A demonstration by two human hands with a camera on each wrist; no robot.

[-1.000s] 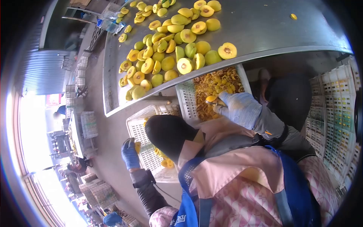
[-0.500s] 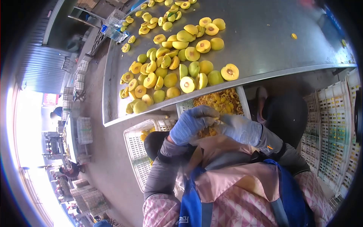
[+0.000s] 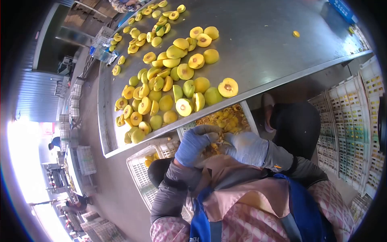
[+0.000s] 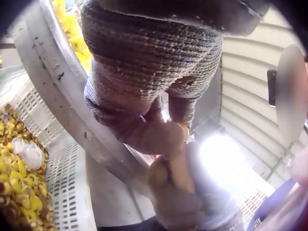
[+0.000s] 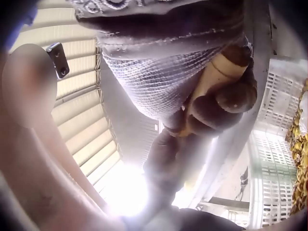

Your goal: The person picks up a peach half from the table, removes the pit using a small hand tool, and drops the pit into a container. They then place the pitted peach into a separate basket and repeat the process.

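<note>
In the head view my gloved left hand (image 3: 193, 145) and gloved right hand (image 3: 246, 149) meet below the metal table's edge. Left fingers grip a yellow peach piece (image 4: 185, 129), mostly hidden by the glove. My right hand has its fingers curled round a tool's pale wooden handle (image 5: 216, 74); its working end is hidden at the fruit. Beneath both hands stands a white crate (image 5: 272, 180) of yellow scraps and pits (image 3: 225, 119). Many halved yellow-green peaches (image 3: 165, 103) lie on the metal table (image 3: 258, 60), some cut side up.
Left of my knees is another white crate (image 3: 139, 171) with yellow fruit pieces. Stacked white crates (image 3: 342, 133) stand close on the right. The table's raised metal rim (image 3: 282, 80) runs just beyond my hands. A blue crate (image 3: 342, 10) sits at the far right.
My left hand has come from beside the left crate to meet the right hand. The right hand has drawn back from over the scraps, where a yellow piece showed at its tool.
</note>
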